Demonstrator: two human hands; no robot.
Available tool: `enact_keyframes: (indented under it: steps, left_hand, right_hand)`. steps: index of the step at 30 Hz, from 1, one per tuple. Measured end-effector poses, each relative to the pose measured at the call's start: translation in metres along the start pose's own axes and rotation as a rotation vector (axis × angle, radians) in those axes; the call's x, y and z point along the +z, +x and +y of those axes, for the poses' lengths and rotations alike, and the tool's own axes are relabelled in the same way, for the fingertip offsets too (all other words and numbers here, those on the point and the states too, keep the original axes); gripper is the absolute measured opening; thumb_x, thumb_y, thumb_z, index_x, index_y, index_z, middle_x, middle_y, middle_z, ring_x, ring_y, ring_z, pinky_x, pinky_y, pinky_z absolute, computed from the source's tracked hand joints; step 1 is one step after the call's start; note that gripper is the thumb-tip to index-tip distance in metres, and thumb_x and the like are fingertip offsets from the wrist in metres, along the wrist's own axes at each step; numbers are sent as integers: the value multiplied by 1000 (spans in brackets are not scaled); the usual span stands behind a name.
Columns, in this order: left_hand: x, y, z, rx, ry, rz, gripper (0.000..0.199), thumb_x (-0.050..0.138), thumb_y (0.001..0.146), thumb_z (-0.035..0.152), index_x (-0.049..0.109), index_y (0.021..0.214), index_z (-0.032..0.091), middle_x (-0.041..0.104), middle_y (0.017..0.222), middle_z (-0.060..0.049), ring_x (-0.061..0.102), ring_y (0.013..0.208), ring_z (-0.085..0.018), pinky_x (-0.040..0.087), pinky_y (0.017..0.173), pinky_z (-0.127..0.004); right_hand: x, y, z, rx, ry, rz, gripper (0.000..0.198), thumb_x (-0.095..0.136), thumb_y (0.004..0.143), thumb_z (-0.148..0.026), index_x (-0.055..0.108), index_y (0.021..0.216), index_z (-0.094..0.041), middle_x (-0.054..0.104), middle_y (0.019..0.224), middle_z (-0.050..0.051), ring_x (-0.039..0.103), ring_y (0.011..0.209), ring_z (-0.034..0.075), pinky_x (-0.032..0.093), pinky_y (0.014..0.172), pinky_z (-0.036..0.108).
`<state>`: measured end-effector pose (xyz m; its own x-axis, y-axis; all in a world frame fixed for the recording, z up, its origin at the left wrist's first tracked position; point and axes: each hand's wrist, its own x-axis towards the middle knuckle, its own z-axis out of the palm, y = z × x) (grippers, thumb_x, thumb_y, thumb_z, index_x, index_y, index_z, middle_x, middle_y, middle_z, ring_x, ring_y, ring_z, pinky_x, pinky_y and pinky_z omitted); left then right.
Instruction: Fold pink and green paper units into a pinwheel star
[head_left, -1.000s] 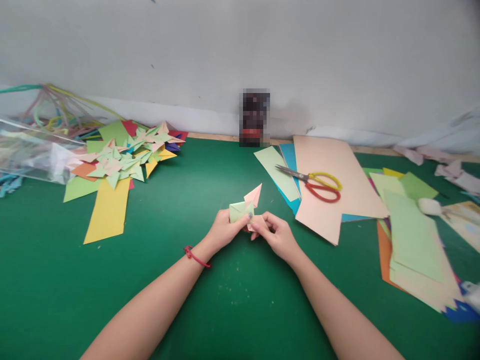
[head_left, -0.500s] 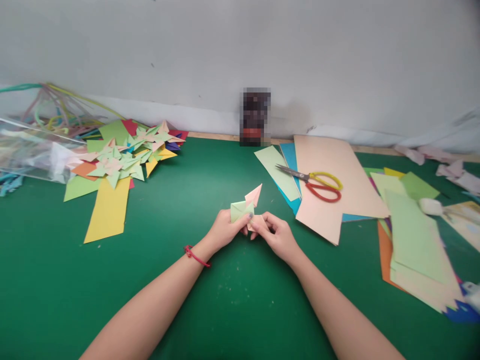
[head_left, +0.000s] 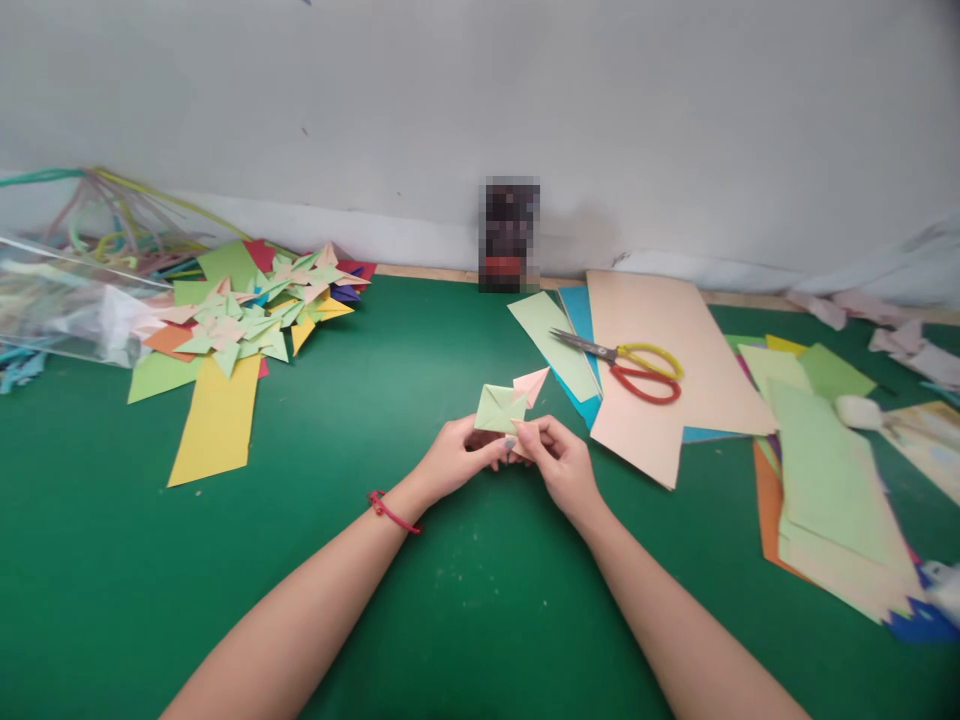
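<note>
A small folded paper piece (head_left: 498, 410), light green with a pale pink point (head_left: 532, 386) sticking up at its right, is held just above the green table. My left hand (head_left: 459, 458) is closed at its lower left edge, with the thumb near the bottom of the paper. My right hand (head_left: 556, 462) pinches the lower right corner between thumb and fingers. Some pink paper shows between the two hands, and the fingers underneath are partly hidden. A red cord bracelet (head_left: 394, 512) circles my left wrist.
Scissors (head_left: 622, 365) with yellow and red handles lie on pink sheets (head_left: 660, 330) to the right. Further right is a stack of coloured paper (head_left: 832, 470). At the left are folded paper stars (head_left: 240, 320), a yellow strip (head_left: 214, 420) and a clear plastic bag (head_left: 75, 300).
The folded paper has turned and shifted slightly right, its pink point now leaning further right. My left thumb has come off the green face; my right hand has moved to the lower right corner.
</note>
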<state>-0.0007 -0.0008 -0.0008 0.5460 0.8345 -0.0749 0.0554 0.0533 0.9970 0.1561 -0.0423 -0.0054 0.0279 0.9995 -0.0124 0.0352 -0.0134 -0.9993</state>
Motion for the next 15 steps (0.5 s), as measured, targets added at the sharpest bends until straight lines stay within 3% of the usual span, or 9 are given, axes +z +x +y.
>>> enact_keyframes:
  steps: [5,15]
  left_hand:
    - [1,0,1,11,108,-36,24,57,79,34,62,84,11,64,70,-4,57,58,-11,48,62,-25]
    - [0,0,0,37,167,-40,23,52,81,31,64,81,11,65,69,-5,59,61,-12,49,62,-25]
  right_hand:
    - [1,1,-1,-18,-84,82,23,54,82,-39,55,72,-19,53,61,-2,49,56,12,41,54,23]
    - [-1,1,-1,-21,-149,64,24,55,80,-41,56,71,-19,52,63,-1,47,58,12,40,54,24]
